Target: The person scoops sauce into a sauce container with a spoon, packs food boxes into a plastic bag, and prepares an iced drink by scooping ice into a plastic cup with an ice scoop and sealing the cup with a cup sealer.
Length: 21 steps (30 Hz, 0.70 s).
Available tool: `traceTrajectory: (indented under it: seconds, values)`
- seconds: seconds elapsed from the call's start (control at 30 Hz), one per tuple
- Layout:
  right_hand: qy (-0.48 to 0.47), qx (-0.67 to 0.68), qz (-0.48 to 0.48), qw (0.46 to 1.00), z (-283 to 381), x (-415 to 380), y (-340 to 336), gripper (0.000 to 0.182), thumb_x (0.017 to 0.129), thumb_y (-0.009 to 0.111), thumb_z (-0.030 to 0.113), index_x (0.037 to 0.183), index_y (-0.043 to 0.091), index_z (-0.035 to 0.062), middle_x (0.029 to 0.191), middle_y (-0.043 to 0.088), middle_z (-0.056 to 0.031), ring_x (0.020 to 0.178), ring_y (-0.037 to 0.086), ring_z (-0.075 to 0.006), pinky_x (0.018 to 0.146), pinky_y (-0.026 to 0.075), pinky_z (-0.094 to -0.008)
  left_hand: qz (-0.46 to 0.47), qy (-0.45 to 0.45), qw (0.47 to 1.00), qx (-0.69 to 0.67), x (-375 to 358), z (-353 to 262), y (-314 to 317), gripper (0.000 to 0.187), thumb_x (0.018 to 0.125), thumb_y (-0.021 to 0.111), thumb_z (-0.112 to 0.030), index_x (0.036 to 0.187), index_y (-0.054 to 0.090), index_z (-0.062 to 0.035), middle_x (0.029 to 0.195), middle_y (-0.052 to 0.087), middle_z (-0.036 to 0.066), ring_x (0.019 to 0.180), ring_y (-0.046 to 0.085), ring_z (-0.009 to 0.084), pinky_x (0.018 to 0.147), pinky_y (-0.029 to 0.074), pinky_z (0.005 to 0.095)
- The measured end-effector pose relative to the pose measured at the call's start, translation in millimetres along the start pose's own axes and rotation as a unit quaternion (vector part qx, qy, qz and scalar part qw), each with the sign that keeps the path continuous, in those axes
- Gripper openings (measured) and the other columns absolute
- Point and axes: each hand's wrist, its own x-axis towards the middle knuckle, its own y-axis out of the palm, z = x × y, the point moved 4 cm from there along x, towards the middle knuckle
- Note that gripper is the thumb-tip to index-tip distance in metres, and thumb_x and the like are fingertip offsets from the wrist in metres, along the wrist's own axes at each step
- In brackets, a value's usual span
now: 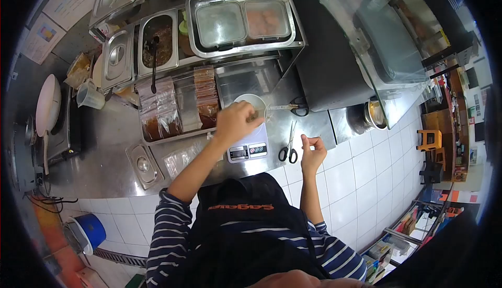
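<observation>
My left hand point(236, 125) is over the white bowl point(255, 100), its fingers pinched together at the rim. Something small and brownish shows at the fingertips, too small to name. Under the bowl is a white kitchen scale point(248, 144) with a display and buttons at its near end. My right hand point(313, 154) hovers by the counter's front edge, loosely curled, thumb apart from the fingers, with nothing visible in it. Black-handled scissors point(288, 149) lie between it and the scale. A second pair of scissors point(298, 108) rests to the right of the bowl.
Behind my left hand, a metal tray point(180, 92) holds stacks of filled plastic packets point(159, 107). A steel lid point(142, 165) and clear bags point(183, 158) lie at the front. A raised shelf carries food pans point(158, 39) and a tray with two lidded containers point(220, 24).
</observation>
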Motion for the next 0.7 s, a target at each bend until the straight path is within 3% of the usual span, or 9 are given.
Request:
traceTrajectory:
  seconds: [0.13,0.27,0.33,0.37,0.43,0.47,0.53,0.57,0.7]
  values:
    - [-0.015,0.014,0.018,1.0,3.2,2.1,8.2,0.02,0.076,0.068,0.013,0.066,0.055,-0.0001,0.057,0.054,-0.002,0.059,0.051,-0.0085,0.063,0.041,-0.0219,-0.037,0.041,0.987,0.149,-15.9,-7.6,42.2,0.027,0.065,0.07,-0.03,0.076,0.056,-0.01,0.079,0.055,0.002,0.067,0.055,0.0183,0.06,0.044,0.031]
    - [-0.043,0.089,0.077,0.992,18.3,8.8,31.9,0.011,0.077,0.065,0.009,0.079,0.057,0.001,0.072,0.058,-0.0042,0.067,0.054,-0.0106,0.065,0.044,-0.0236,-0.072,0.042,0.988,0.128,-18.1,5.5,39.7,0.019,0.069,0.067,-0.021,0.08,0.057,-0.0076,0.081,0.056,0.005,0.069,0.056,0.0207,0.061,0.045,0.0319]
    - [-0.08,0.083,0.133,0.984,34.2,13.7,47.3,0.018,0.077,0.063,0.006,0.094,0.057,0.0033,0.094,0.058,-0.0065,0.079,0.056,-0.0147,0.069,0.047,-0.027,-0.077,0.041,0.995,-0.045,-15.6,0.7,9.1,0.013,0.073,0.063,-0.009,0.085,0.059,-0.0051,0.086,0.059,0.008,0.074,0.058,0.0205,0.066,0.047,0.0302]
    - [-0.121,0.08,0.143,0.979,49.1,14.0,52.4,0.024,0.076,0.064,0.005,0.099,0.057,0.0032,0.1,0.056,-0.0075,0.082,0.057,-0.0165,0.07,0.047,-0.0272,-0.082,0.044,0.995,-0.042,-14.3,-0.5,-2.7,0.013,0.073,0.063,-0.009,0.085,0.059,-0.0051,0.086,0.059,0.008,0.074,0.058,0.0205,0.066,0.047,0.0302]
    - [-0.157,0.094,0.175,0.967,85.6,12.8,63.3,0.026,0.076,0.065,0.006,0.1,0.057,0.0028,0.096,0.059,-0.0065,0.082,0.057,-0.0165,0.072,0.047,-0.0273,-0.047,0.016,0.948,-0.315,-14.1,1.9,-18.4,0.011,0.079,0.059,-0.006,0.089,0.058,-0.0021,0.089,0.061,0.009,0.08,0.059,0.0176,0.069,0.047,0.0279]
    - [-0.165,0.098,0.177,0.965,88.0,14.8,67.1,0.026,0.076,0.065,0.006,0.1,0.057,0.0028,0.096,0.059,-0.0065,0.082,0.057,-0.0165,0.072,0.047,-0.0273,-0.034,-0.049,0.905,-0.421,-20.6,9.7,-15.0,0.009,0.084,0.055,-0.006,0.085,0.055,0.0027,0.091,0.062,0.01,0.081,0.061,0.014,0.069,0.051,0.0263]
    - [-0.101,0.204,0.319,0.92,89.0,12.1,86.6,0.023,0.077,0.065,0.005,0.098,0.058,0.0,0.088,0.062,-0.0063,0.077,0.058,-0.0141,0.072,0.047,-0.0258,-0.038,-0.076,0.874,-0.479,-27.0,7.6,-31.0,0.01,0.086,0.053,-0.007,0.088,0.054,0.0027,0.089,0.062,0.01,0.08,0.061,0.0141,0.069,0.052,0.0264]
    - [-0.11,0.208,0.328,0.915,93.0,10.3,90.8,0.023,0.077,0.065,0.005,0.098,0.058,0.0,0.088,0.062,-0.0063,0.077,0.058,-0.0141,0.072,0.047,-0.0258,-0.033,-0.105,0.835,-0.539,-30.6,7.6,-39.2,0.011,0.087,0.052,-0.008,0.091,0.053,0.0028,0.088,0.061,0.011,0.079,0.061,0.0142,0.069,0.052,0.0265]
    - [-0.047,0.26,0.384,0.885,116.8,-6.4,108.3,0.011,0.082,0.06,0.005,0.089,0.057,-0.0033,0.076,0.061,-0.0059,0.068,0.056,-0.0087,0.067,0.045,-0.0209,-0.062,-0.154,0.808,-0.565,-50.1,14.8,-63.4,0.012,0.087,0.051,-0.008,0.092,0.051,0.0036,0.088,0.062,0.013,0.074,0.062,0.0176,0.064,0.054,0.0282]
